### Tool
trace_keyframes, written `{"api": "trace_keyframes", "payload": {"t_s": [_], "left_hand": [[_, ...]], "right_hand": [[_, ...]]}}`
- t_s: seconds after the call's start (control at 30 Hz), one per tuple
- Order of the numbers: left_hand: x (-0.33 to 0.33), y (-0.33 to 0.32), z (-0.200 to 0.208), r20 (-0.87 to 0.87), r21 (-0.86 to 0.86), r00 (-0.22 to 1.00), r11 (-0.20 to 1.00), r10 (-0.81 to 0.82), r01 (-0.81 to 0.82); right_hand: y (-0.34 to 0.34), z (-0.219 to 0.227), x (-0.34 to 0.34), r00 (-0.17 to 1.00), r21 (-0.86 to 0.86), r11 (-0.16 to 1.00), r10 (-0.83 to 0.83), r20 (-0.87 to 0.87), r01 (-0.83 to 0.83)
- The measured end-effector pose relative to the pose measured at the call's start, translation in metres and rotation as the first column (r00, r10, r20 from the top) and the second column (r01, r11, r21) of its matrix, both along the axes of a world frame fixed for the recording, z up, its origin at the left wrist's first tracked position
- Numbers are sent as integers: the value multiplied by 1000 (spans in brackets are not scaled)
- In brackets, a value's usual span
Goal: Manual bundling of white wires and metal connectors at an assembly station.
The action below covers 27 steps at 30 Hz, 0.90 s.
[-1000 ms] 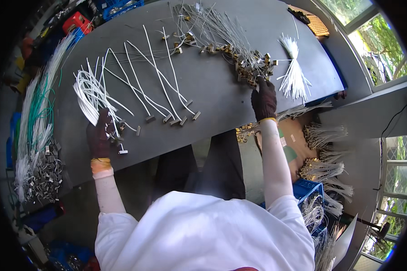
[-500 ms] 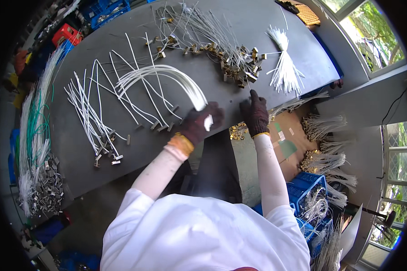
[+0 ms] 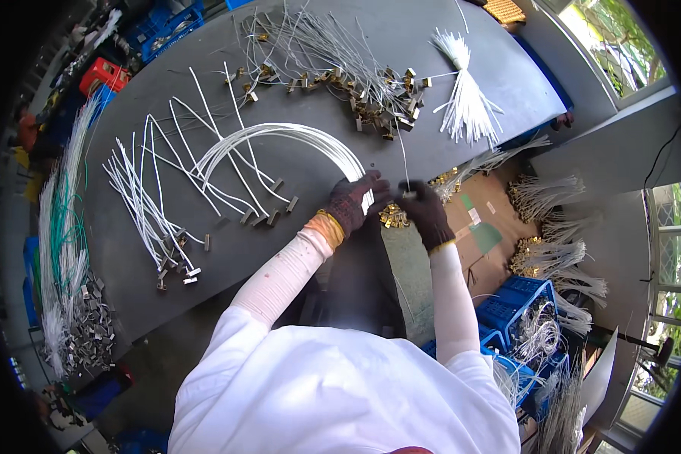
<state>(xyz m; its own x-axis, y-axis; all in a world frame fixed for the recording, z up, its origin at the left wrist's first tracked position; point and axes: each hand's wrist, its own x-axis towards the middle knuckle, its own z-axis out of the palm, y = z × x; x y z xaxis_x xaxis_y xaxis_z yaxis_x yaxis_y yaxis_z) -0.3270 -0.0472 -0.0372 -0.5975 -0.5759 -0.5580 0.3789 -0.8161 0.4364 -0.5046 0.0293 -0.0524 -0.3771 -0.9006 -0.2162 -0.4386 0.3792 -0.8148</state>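
Note:
My left hand, in a dark glove with an orange cuff, is closed round a bundle of thin white tubes. The bundle arcs leftward over the grey table. My right hand, also gloved, is just off the table edge, its fingers pinching the end of a thin wire with a small metal clip. That wire runs back to a pile of grey wires with metal clips. Several white-sleeved wires with clips lie on the left of the table, others nearer the middle.
A tied bunch of white tubes lies at the table's right. Wire bundles with green strands hang along the left edge above heaped clips. To the right stand blue crates, near cardboard and wire bundles.
My right hand has drawn back toward me from the clip pile, pulling a wire with a clip. My left hand, still holding the white tubes, has shifted right, closer to it.

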Motion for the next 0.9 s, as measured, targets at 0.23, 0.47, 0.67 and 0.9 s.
{"api": "trace_keyframes", "payload": {"t_s": [0.23,0.47,0.67,0.9], "left_hand": [[-45,3,-9,-172,45,985,999,17,-10],[-38,-21,-32,-348,38,935,997,73,-64],[-1,-44,4,-309,-142,950,985,45,-93],[28,-59,18,-303,-241,950,958,76,-154]], "right_hand": [[196,-11,19,963,285,931,258,-74,-227],[362,-19,10,962,553,811,268,-58,-192],[362,-20,19,983,534,833,182,-20,-144],[367,-22,12,958,534,824,275,-85,-189]]}}
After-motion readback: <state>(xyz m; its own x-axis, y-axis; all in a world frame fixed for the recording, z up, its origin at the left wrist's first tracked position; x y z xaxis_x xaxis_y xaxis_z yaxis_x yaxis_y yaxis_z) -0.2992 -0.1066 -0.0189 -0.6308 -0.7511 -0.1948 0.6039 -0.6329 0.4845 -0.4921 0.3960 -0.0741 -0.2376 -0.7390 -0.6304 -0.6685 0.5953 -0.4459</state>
